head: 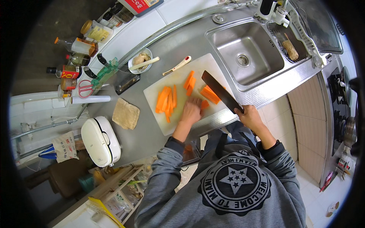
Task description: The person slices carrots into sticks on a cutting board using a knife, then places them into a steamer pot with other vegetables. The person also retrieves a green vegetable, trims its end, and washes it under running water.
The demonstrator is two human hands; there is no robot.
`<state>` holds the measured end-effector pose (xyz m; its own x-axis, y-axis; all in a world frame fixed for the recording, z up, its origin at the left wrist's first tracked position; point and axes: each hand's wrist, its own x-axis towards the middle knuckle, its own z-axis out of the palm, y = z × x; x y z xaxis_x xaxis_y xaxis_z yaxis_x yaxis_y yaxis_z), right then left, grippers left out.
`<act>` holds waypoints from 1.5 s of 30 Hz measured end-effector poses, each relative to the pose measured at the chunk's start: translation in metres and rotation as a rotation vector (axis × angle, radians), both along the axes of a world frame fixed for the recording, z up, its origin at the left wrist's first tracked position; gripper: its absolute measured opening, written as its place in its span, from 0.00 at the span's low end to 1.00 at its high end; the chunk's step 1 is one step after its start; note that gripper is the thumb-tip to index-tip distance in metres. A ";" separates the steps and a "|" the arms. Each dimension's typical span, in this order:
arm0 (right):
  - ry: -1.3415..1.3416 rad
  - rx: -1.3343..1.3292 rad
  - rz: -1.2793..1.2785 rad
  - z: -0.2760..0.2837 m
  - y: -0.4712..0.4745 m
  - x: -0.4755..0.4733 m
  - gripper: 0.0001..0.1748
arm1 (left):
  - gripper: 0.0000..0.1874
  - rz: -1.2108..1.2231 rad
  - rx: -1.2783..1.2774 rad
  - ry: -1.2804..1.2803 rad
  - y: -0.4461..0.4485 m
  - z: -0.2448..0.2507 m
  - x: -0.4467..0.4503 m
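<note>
My right hand [248, 116] is closed around the handle of a kitchen knife with a broad dark blade [221, 90]. The blade lies over the right part of a white cutting board [182, 71], beside and partly over cut carrot pieces [210, 94]. My left hand [192, 109] rests on the board with its fingers curled, next to a small carrot piece [204, 104]; whether it grips anything is hidden. Carrot slices [165, 100] lie in a pile on the board's left, and a few more pieces [189, 83] lie near its middle. A peeler [178, 65] touches the far edge.
A steel sink [248, 54] adjoins the board on the right. Beyond the board stands a white bowl [145, 69] with ginger-like pieces and a pale stalk. A folded beige cloth [126, 114] and a white lidded appliance [99, 142] are at left. Bottles [82, 47] and a knife rack [105, 74] line the wall.
</note>
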<state>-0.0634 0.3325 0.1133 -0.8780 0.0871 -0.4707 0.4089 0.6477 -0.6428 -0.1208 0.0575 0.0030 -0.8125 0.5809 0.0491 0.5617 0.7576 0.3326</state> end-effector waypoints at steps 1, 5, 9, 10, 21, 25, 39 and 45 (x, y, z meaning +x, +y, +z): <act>0.036 -0.009 -0.006 -0.001 0.002 0.001 0.20 | 0.19 0.024 -0.009 0.003 -0.001 -0.003 0.001; 0.063 0.012 -0.032 0.002 0.011 0.000 0.20 | 0.19 0.197 -0.161 -0.049 -0.001 -0.011 0.002; -0.042 -0.043 -0.111 0.008 0.016 0.001 0.20 | 0.23 0.404 -0.092 -0.019 -0.002 -0.004 -0.019; -0.090 -0.073 -0.140 0.008 0.017 0.001 0.20 | 0.24 0.435 -0.032 0.015 -0.001 -0.001 -0.029; 0.065 0.023 -0.055 -0.004 0.019 0.011 0.21 | 0.26 0.131 -0.030 0.273 0.012 0.012 -0.059; 0.056 -0.014 -0.076 -0.006 0.021 0.012 0.21 | 0.22 -0.244 0.212 0.200 0.029 0.007 -0.040; 0.121 0.123 0.234 -0.013 -0.003 0.025 0.13 | 0.08 0.137 0.353 0.197 0.022 -0.014 0.039; 0.219 0.292 0.455 -0.009 -0.008 0.026 0.09 | 0.10 0.224 0.412 0.105 0.024 -0.020 0.050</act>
